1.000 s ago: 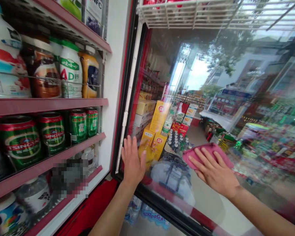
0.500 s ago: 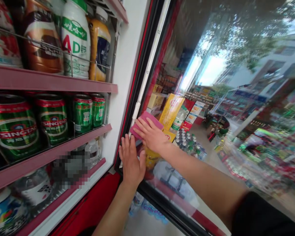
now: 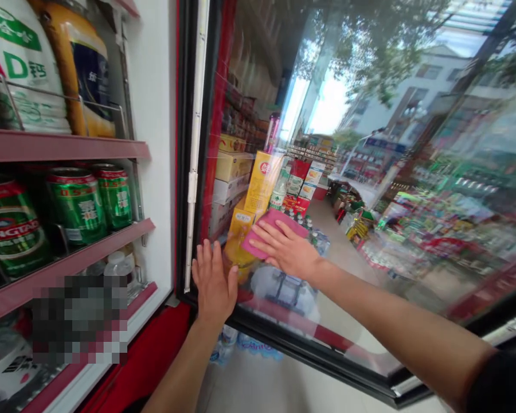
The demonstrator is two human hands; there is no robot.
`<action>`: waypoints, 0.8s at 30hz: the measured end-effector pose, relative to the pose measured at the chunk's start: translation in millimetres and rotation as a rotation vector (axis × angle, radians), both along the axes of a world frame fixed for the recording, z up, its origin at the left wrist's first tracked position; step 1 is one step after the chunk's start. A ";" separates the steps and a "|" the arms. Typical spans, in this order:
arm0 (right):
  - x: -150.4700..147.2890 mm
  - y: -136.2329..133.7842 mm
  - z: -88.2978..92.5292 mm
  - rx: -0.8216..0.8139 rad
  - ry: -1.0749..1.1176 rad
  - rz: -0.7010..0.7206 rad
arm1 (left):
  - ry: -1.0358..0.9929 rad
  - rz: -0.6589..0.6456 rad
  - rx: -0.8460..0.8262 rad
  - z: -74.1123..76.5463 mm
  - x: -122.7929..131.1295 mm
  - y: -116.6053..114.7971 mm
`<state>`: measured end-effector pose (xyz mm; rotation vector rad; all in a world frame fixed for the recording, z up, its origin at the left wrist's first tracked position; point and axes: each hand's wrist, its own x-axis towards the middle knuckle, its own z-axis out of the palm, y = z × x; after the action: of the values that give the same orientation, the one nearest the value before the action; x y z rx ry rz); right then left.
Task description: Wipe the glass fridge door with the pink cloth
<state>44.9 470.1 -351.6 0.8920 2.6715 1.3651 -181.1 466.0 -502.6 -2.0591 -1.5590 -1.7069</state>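
My right hand [image 3: 286, 245] presses a folded pink cloth [image 3: 298, 226] flat against the glass door [image 3: 348, 321], its fingers stretched over the cloth. To its left, my left hand [image 3: 215, 281] lies spread with nothing in it, against the lower corner of the door by the black frame [image 3: 204, 218]. The door stands swung out from a drinks fridge, and the shop and street show through or in its glass. Behind the cloth, yellow boxes [image 3: 258, 183] appear in the glass.
At left, fridge shelves [image 3: 60, 146] hold a white AD bottle [image 3: 26, 74], an orange drink bottle [image 3: 86, 74] and several green cans [image 3: 75, 206]. Clear bottles [image 3: 120, 267] stand lower, partly blurred out. Below the door's bottom edge are wrapped water bottles [image 3: 258, 344] on the pale floor.
My right hand has slid the cloth away from the door's hinge-side edge, right and down across the glass. My left hand stays at the corner. The view has turned right, showing more door.
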 end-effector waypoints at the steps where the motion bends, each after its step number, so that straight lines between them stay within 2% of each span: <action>1: 16.0 -12.7 -1.6 0.012 0.006 -0.016 | 0.013 -0.008 -0.003 -1.3 -0.2 -1.5; 6: 103.8 -77.6 -6.3 0.119 0.052 -0.132 | 0.051 -0.030 -0.007 -8.3 1.1 -3.2; 10: 179.1 -134.3 -5.7 0.146 0.127 -0.202 | 0.072 -0.035 -0.005 -12.8 3.1 -3.2; 12: 207.3 -159.0 -6.4 0.155 0.190 -0.256 | 0.073 -0.034 -0.009 -14.2 3.7 -3.7; 14: 220.9 -175.8 -8.2 0.159 0.236 -0.303 | 0.068 -0.034 -0.014 -14.5 4.3 -4.3; 16: 217.5 -181.3 -10.8 0.166 0.263 -0.356 | 0.059 -0.037 -0.017 -13.6 5.3 -5.2; 18: 199.2 -173.9 -13.7 0.171 0.269 -0.400 | 0.044 -0.043 -0.018 -11.8 6.5 -6.6; 21: 155.1 -141.3 -16.8 0.179 0.231 -0.375 | 0.027 -0.057 -0.017 -9.6 7.8 -9.3; 24: 101.2 -94.2 -15.4 0.248 0.212 -0.211 | 0.026 -0.063 -0.013 -9.8 7.0 -10.8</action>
<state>146.1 375.9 -367.0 1.3708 2.4884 1.6568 -174.2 455.1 -512.3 -2.1505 -1.5180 -1.6870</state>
